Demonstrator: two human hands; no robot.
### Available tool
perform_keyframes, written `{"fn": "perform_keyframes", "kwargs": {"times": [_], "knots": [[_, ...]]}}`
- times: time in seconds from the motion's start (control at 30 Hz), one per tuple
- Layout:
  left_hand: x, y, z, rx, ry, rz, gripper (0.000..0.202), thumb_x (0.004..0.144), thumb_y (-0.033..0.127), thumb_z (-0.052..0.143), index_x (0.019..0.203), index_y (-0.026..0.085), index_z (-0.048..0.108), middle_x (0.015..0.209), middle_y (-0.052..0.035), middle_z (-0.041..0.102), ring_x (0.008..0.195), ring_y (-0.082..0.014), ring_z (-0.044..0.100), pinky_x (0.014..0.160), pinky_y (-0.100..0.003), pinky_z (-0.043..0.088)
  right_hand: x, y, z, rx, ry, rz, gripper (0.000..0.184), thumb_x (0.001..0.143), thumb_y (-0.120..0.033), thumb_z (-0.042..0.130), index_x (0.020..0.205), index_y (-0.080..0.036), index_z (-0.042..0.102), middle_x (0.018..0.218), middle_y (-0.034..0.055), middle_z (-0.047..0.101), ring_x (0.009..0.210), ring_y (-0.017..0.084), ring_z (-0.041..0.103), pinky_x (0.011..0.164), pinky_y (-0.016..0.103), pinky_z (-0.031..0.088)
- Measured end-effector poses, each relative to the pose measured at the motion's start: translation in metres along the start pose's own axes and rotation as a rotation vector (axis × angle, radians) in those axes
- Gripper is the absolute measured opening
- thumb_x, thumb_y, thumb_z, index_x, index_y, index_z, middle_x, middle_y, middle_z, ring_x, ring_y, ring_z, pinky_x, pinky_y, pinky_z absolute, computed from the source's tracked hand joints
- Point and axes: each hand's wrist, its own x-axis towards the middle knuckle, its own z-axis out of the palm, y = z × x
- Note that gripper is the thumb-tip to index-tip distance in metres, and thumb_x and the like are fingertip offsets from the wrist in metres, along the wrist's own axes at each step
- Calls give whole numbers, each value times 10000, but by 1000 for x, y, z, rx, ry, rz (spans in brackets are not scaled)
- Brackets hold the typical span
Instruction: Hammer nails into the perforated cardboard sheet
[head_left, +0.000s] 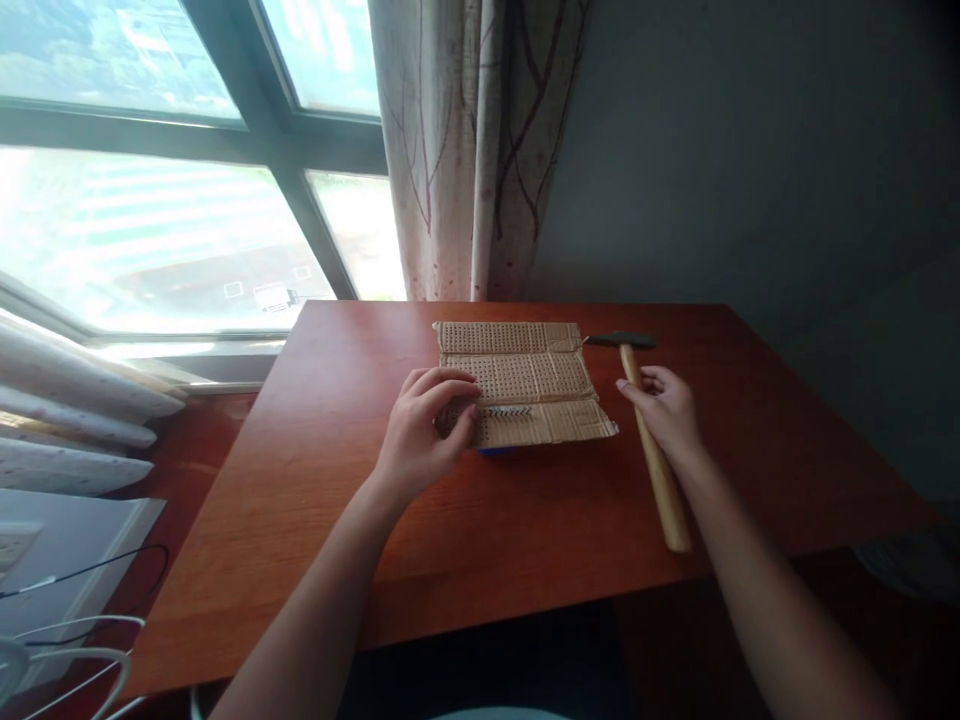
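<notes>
A creased brown cardboard sheet (517,372) covered in rows of small holes lies on the table, with something blue (495,451) showing under its front edge. Along its front panel runs a short row of small dark pieces (510,411), too small to name. Over the left front corner is my left hand (431,425), fingers curled and thumb close to the fingertips; what they hold, if anything, is hidden. To the right of the sheet, my right hand (664,405) grips the wooden handle of a hammer (660,480) just below its dark metal head, apart from the cardboard.
The reddish-brown wooden table (300,560) stands by a large window (165,220). A patterned curtain (465,150) hangs behind it, next to a dark wall (735,160). White cables (82,640) loop at the lower left near a wall socket (19,545).
</notes>
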Motion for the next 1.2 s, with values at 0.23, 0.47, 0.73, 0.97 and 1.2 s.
{"fn": "perform_keyframes", "kwargs": {"times": [0.23,0.47,0.73,0.97,1.2], "knots": [[0,-2,-1,16,26,-39,163,845,172,606,965,210,710,1096,-66,688,1052,-239,615,946,-405,495,11,35,19,-179,-72,-66,343,674,-439,723,881,-167,687,789,68,703,712,222,644,678,348,485],[-1,-1,-1,6,38,-55,158,845,173,608,965,210,705,1095,-63,690,1058,-237,622,959,-403,495,14,29,40,-374,-75,-160,287,729,-406,628,826,-158,732,728,53,666,647,190,575,605,307,416],[0,-1,-4,21,99,-81,153,860,191,602,967,215,709,1098,-55,691,1070,-232,624,961,-402,490,21,18,58,-452,-90,-219,175,730,-274,568,772,-179,709,741,54,640,689,194,562,639,307,404],[-1,-8,-4,15,195,-263,262,856,266,627,1110,220,669,1122,-59,647,994,-203,613,772,-315,505,19,13,55,-492,-131,-256,157,753,-272,564,805,-186,684,810,83,640,746,214,561,693,335,423],[0,-20,-5,-225,171,-516,435,826,390,659,1210,194,601,1037,-68,664,829,-173,626,679,-280,491,4,-15,39,47,-133,-21,412,906,-555,462,933,-200,670,731,35,644,637,166,575,581,287,444]]}}
